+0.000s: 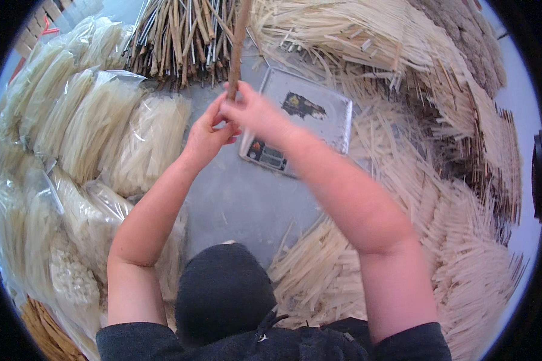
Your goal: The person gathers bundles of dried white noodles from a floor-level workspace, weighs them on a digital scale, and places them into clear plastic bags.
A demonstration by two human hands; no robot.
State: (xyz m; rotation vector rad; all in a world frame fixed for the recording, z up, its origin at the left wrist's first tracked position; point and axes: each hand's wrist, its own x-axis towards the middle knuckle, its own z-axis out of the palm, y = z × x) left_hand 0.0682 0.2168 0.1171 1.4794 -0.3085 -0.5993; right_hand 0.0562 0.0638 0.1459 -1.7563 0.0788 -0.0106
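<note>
My left hand (210, 133) and my right hand (248, 106) meet at the lower end of a brown stick (238, 45) that rises to the top edge of the view. The fingers of both are bent around that end; my right hand is blurred. Just right of them, partly under my right forearm, lies a square metal-topped digital scale (338, 106) with a dark, worn patch on its plate. Behind the hands is a pile of thin brown and grey sticks (180, 40), their ends towards me.
Clear plastic bags of pale dried strips (104, 122) are stacked along the left. Loose pale strips (460, 225) are heaped on the right, with more (316, 270) near my body. Further pale strips (334, 22) and a coarse greyish-brown mass (465, 40) lie at the back right.
</note>
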